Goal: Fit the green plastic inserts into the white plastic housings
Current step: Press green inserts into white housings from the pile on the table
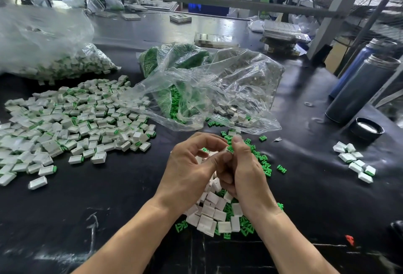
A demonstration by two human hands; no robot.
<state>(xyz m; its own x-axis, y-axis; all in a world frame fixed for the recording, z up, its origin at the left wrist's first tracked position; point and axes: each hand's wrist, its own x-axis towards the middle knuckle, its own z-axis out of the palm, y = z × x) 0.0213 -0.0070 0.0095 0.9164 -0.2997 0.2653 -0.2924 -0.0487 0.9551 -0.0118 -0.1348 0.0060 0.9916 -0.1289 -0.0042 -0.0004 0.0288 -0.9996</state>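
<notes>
Left hand (192,164) and right hand (242,169) together, fingers curled; right pinches a green insert (230,148), left's grip hidden. Loose white housings (212,214) piled under the wrists. Beyond the hands, clear bag (209,90) spilling green inserts and housings; far left of the hands, second bag (50,51) of assembled pieces.

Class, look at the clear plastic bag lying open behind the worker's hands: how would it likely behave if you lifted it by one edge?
The clear bag is crumpled and sagging, so it would probably stay floppy. Its mouth gapes towards the hands, so the white housings and green inserts inside would likely spill. The glossy film looks slippery.
</notes>
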